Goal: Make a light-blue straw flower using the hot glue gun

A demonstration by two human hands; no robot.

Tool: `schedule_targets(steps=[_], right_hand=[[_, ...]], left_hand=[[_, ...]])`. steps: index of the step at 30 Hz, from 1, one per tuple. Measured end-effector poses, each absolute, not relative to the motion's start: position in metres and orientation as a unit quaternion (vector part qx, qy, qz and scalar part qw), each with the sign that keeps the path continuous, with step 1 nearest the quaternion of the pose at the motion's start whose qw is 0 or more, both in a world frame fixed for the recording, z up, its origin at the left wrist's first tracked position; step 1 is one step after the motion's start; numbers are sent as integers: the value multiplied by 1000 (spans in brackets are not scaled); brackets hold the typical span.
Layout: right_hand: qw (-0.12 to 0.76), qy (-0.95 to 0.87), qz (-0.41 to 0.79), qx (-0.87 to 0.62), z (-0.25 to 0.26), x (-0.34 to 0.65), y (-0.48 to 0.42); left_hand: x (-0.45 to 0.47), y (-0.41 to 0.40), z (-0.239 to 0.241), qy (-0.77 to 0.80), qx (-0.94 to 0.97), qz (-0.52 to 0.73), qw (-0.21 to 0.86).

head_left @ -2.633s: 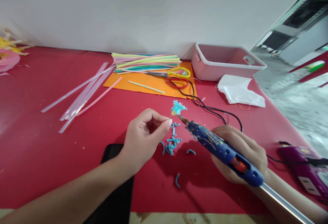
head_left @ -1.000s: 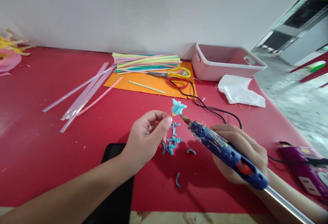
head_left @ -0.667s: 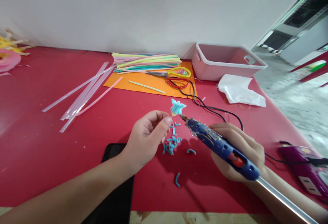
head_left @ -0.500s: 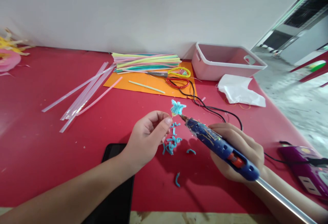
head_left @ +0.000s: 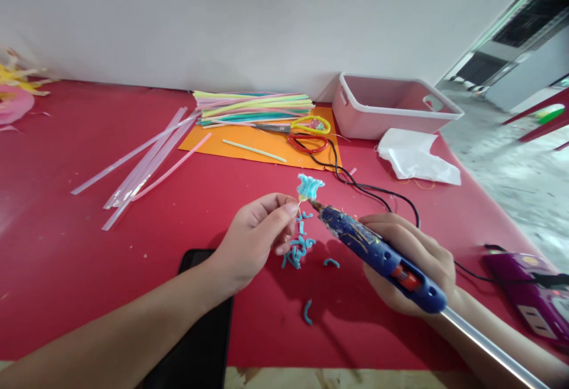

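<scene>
Between thumb and fingertips, my left hand (head_left: 253,238) pinches the thin stem of a small light-blue pipe-cleaner flower (head_left: 310,187). The flower is held upright above the table. My right hand (head_left: 409,264) is wrapped round a blue hot glue gun (head_left: 368,244) with a clear glue stick (head_left: 489,341) coming out of its rear. The gun's brown, glue-crusted nozzle is at the base of the flower; whether it touches I cannot tell. Under my hands lie several short cut blue pipe-cleaner pieces (head_left: 299,252) on the red table (head_left: 146,294).
Behind are bundled pipe cleaners (head_left: 253,107) and scissors (head_left: 309,143) on orange paper (head_left: 240,155). Clear plastic sleeves (head_left: 151,163) lie left. A pink bin (head_left: 395,107), white paper (head_left: 415,158), black cord (head_left: 373,190) and purple power strip (head_left: 528,294) are right. A black phone (head_left: 200,324) lies under my left forearm.
The glue gun has shifted slightly left, with its nozzle closer to the flower's base. The flower has turned a little, and my left hand has barely moved.
</scene>
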State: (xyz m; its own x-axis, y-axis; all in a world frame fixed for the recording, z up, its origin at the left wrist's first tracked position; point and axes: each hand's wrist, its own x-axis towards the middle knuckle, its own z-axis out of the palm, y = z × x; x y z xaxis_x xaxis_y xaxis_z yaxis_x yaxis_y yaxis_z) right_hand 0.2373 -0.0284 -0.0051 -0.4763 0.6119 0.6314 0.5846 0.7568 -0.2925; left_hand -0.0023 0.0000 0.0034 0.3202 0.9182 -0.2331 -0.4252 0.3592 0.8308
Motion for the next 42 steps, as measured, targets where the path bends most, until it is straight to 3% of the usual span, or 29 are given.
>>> schedule_targets(steps=[10, 31, 42], right_hand=[[376, -859, 17, -348, -3, 236, -28], [369, -858, 17, -356, -3, 234, -29], [365, -863, 18, -350, -4, 236, -30]], left_hand=[[-2, 0, 3, 396, 351, 461, 712], [-4, -10, 7, 487, 537, 482, 492], [-5, -9, 5, 505, 530, 474, 489]])
